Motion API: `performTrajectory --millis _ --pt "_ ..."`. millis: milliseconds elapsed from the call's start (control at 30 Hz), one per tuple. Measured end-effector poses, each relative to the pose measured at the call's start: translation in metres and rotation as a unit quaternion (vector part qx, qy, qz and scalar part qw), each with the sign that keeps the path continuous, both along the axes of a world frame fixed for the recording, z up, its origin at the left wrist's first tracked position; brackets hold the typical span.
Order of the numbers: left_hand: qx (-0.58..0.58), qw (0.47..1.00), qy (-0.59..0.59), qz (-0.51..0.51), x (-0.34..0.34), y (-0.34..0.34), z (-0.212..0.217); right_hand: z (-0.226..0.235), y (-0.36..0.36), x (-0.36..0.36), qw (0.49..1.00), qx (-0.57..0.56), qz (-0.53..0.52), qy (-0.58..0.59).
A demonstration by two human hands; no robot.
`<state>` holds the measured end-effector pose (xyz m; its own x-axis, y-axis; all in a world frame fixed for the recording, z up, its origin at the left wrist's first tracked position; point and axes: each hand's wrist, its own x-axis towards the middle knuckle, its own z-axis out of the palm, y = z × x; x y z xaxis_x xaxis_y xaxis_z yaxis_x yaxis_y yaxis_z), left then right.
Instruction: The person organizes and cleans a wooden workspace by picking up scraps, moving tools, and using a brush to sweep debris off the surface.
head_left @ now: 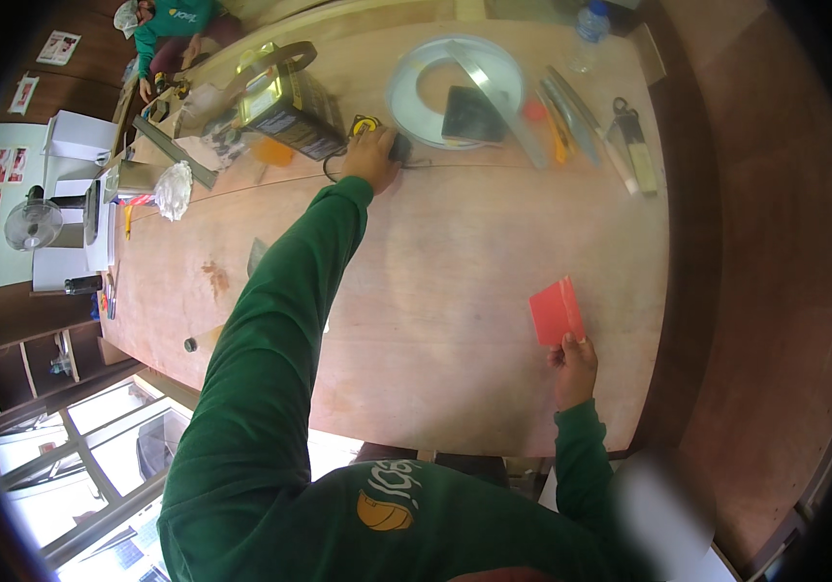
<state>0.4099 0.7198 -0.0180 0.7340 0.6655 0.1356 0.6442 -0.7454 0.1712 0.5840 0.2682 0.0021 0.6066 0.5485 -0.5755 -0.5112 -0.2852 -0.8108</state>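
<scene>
My left arm stretches far across the wooden table (416,320). At its end my left hand (370,160) closes on a yellow and black tape measure (365,124), its fingertips partly hidden behind the knuckles. A small black object with a thin cord (400,147) lies against that hand's right side. Near the table's right front, my right hand (576,367) pinches a flat red square piece (557,310) by its lower edge, between thumb and fingers. This piece is held up over the tabletop.
Beside the left hand stands a rectangular metal can (295,112). A white coil (401,107) carries a dark square (474,114) and a metal ruler (498,102). Handled tools (595,131), a brush (637,155) and a water bottle (588,34) sit far right. Another person (178,34) is far left.
</scene>
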Motion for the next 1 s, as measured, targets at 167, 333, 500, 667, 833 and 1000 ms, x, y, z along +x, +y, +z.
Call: performTrajectory --millis 167,333,500,667,833,1000 --pt "0.028 0.999 -0.031 0.007 0.003 0.005 -0.021 0.008 0.012 0.005 0.999 0.019 -0.028 -0.005" --pt "0.086 0.994 0.027 0.064 0.018 0.001 -0.012 0.003 0.009 0.011 0.999 0.005 -0.049 -0.011" --pt "0.065 0.968 0.027 0.239 0.009 -0.006 -0.010 0.002 0.021 0.012 0.999 0.023 -0.031 -0.003" --pt "0.065 0.971 -0.162 0.163 -0.015 -0.055 -0.037 -0.018 0.054 0.038 0.997 0.042 -0.039 0.043" --pt "-0.135 0.963 -0.194 0.130 -0.101 -0.195 -0.020 -0.035 0.092 0.052 0.997 0.045 -0.008 0.070" --pt "-0.184 0.887 -0.252 0.341 -0.249 -0.238 -0.032 -0.006 0.131 -0.001 0.988 0.047 0.148 0.015"
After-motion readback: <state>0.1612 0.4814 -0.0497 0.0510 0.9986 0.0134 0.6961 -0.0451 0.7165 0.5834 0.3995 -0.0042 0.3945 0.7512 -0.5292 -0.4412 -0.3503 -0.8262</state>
